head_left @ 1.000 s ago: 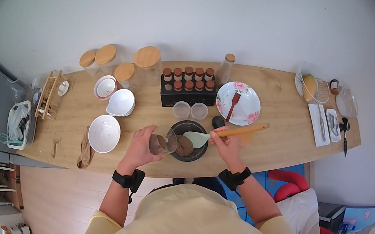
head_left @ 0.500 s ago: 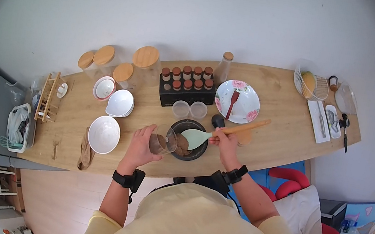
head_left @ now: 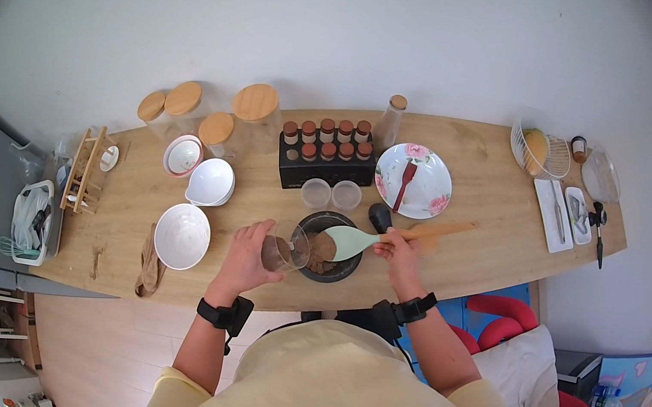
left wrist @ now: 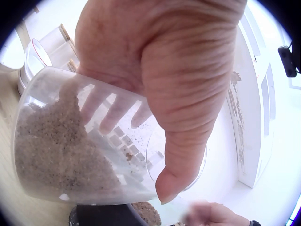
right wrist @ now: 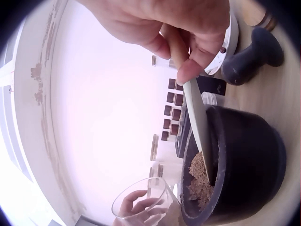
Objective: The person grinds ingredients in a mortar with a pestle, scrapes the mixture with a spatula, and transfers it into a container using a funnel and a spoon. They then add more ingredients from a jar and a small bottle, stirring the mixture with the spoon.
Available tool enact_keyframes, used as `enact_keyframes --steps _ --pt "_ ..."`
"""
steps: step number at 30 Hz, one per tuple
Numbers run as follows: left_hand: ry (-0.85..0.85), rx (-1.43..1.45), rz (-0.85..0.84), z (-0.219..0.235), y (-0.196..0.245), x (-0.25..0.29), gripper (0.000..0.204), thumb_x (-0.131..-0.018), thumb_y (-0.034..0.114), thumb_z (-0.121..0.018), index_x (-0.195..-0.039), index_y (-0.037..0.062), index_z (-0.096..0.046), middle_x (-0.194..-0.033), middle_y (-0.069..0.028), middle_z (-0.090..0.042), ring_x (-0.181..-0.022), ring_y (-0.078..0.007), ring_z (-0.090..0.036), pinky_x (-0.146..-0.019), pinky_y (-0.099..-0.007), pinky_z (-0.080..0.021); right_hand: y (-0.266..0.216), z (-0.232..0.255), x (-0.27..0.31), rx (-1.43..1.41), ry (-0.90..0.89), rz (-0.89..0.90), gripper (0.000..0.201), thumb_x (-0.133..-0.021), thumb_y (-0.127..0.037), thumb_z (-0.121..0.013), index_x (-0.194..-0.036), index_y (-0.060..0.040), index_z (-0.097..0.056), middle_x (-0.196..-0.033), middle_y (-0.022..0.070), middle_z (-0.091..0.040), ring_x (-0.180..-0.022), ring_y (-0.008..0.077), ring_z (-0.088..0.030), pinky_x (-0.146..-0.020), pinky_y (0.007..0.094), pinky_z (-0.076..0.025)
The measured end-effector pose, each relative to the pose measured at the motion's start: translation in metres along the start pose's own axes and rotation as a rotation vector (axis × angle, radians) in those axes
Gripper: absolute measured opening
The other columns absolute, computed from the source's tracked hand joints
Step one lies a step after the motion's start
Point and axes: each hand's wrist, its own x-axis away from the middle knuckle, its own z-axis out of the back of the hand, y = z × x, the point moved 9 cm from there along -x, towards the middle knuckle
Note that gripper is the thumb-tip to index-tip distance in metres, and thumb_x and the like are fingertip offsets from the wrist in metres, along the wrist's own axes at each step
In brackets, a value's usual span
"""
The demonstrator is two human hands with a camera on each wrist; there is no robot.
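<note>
My left hand grips a clear glass jar partly filled with brown speckled powder. The jar is tipped on its side, its mouth facing the dark mortar beside it. Between thumb and fingers, my right hand holds a pale green spoon by its wooden handle. The spoon's head slants down into the mortar, its tip at the brown powder inside. A black pestle lies on the table just behind the mortar.
Two small clear cups and a black rack of spice jars stand behind the mortar. A floral plate with a red brush lies to the right. White bowls and a brown cloth are at left.
The right hand and the spoon have shifted a little to the right, drawing the spoon's head back within the mortar. The left hand with the tipped jar has stayed nearly in place.
</note>
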Motion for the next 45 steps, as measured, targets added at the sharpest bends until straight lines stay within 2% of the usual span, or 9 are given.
enact_keyframes --steps 8,18,22,24,27,34,38,40,45 --pt "-0.009 -0.014 -0.016 0.000 0.001 -0.002 0.090 -0.045 0.020 -0.083 -0.124 0.0056 -0.041 -0.117 -0.0160 -0.050 -0.107 -0.0364 -0.046 -0.096 -0.0425 -0.035 -0.048 -0.010 0.019 -0.085 -0.009 0.016 0.020 -0.086 -0.018 -0.060 -0.087 0.0018 -0.057 -0.075 0.0103 -0.062 -0.062 0.0183 -0.063 -0.056 0.0262 -0.052" --pt "-0.025 0.062 0.012 -0.001 -0.003 -0.001 0.091 -0.045 0.019 -0.083 -0.124 0.0039 -0.041 -0.116 -0.0165 -0.051 -0.106 -0.0370 -0.046 -0.094 -0.0418 -0.038 -0.052 -0.118 0.079 0.108 -0.461 0.213 0.016 -0.088 -0.009 -0.058 -0.099 0.0014 -0.052 -0.090 0.0088 -0.063 -0.075 0.0119 -0.062 -0.067 0.0240 -0.053" --pt "-0.009 0.064 0.006 -0.001 -0.005 0.000 0.091 -0.046 0.019 -0.083 -0.124 0.0036 -0.041 -0.117 -0.0167 -0.051 -0.106 -0.0371 -0.046 -0.094 -0.0418 -0.039 -0.070 -0.140 0.104 0.395 -0.672 0.546 0.012 -0.087 -0.009 -0.059 -0.096 -0.0008 -0.056 -0.090 0.0047 -0.063 -0.084 0.0091 -0.059 -0.073 0.0190 -0.048" --pt "-0.007 0.070 0.010 -0.001 -0.006 0.001 0.091 -0.046 0.019 -0.083 -0.125 0.0033 -0.041 -0.117 -0.0170 -0.050 -0.107 -0.0370 -0.046 -0.094 -0.0417 -0.038 -0.102 -0.142 0.130 0.638 -0.641 0.996 0.011 -0.086 -0.008 -0.061 -0.093 -0.0008 -0.056 -0.085 0.0051 -0.062 -0.077 0.0086 -0.060 -0.067 0.0194 -0.048" --pt "-0.005 0.079 0.009 0.000 -0.006 0.001 0.091 -0.046 0.019 -0.083 -0.125 0.0033 -0.041 -0.118 -0.0171 -0.050 -0.107 -0.0369 -0.046 -0.094 -0.0416 -0.038 -0.102 -0.096 0.092 0.268 -0.358 0.548 0.010 -0.084 -0.007 -0.063 -0.088 -0.0005 -0.056 -0.080 0.0067 -0.063 -0.066 0.0076 -0.060 -0.058 0.0208 -0.048" --pt "-0.026 0.088 -0.018 0.000 -0.002 -0.003 0.089 -0.046 0.018 -0.083 -0.124 0.0038 -0.041 -0.118 -0.0168 -0.050 -0.108 -0.0370 -0.045 -0.094 -0.0419 -0.039 -0.096 -0.079 0.067 0.981 -0.237 0.659 0.016 -0.082 -0.013 -0.067 -0.081 -0.0015 -0.056 -0.060 0.0018 -0.058 -0.054 0.0082 -0.057 -0.050 0.0212 -0.045" --pt "-0.028 0.069 -0.010 0.001 -0.002 -0.002 0.089 -0.046 0.017 -0.082 -0.124 0.0039 -0.041 -0.118 -0.0166 -0.050 -0.107 -0.0370 -0.046 -0.094 -0.0420 -0.039 -0.076 -0.071 0.061 0.976 -0.188 0.544 0.018 -0.083 -0.015 -0.066 -0.083 -0.0003 -0.056 -0.062 0.0033 -0.058 -0.053 0.0103 -0.058 -0.050 0.0218 -0.046" --pt "-0.030 0.072 0.000 0.000 -0.004 -0.002 0.089 -0.046 0.017 -0.082 -0.124 0.0040 -0.041 -0.118 -0.0166 -0.050 -0.107 -0.0371 -0.046 -0.094 -0.0420 -0.038 -0.042 -0.043 0.041 0.446 -0.091 0.241 0.020 -0.084 -0.018 -0.064 -0.079 -0.0010 -0.054 -0.066 0.0065 -0.059 -0.059 0.0142 -0.062 -0.052 0.0246 -0.052" --pt "-0.022 0.079 -0.004 0.001 -0.003 -0.001 0.088 -0.047 0.017 -0.082 -0.124 0.0041 -0.041 -0.118 -0.0169 -0.050 -0.108 -0.0369 -0.046 -0.095 -0.0419 -0.038 -0.007 -0.022 0.026 0.106 -0.037 0.086 0.019 -0.086 -0.017 -0.062 -0.088 -0.0001 -0.053 -0.076 0.0093 -0.059 -0.062 0.0176 -0.063 -0.056 0.0275 -0.054"
